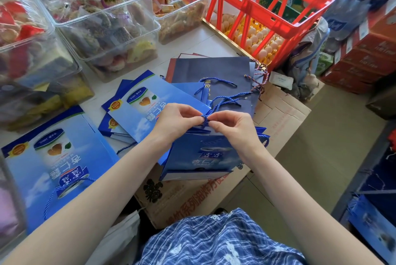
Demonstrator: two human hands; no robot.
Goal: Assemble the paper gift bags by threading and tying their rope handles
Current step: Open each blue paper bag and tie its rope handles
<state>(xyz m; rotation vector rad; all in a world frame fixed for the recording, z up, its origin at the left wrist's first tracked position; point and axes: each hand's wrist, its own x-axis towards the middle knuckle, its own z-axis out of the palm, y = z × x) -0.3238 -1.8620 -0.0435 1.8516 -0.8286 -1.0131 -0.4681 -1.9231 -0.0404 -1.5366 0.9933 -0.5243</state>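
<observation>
Fingers (194, 117) on rope (204, 119), crate (257, 5) beyond

To your upper left you have clear plastic tubs (102, 5) packed with wrapped snacks, standing on the white tabletop (192, 42). Ahead of you a red plastic lattice crate (263, 1) sits over yellow trays of brown eggs (259, 40). Below you lies a flattened brown cardboard box (282, 114), with stacked red cartons (364, 55) at your far right.
</observation>
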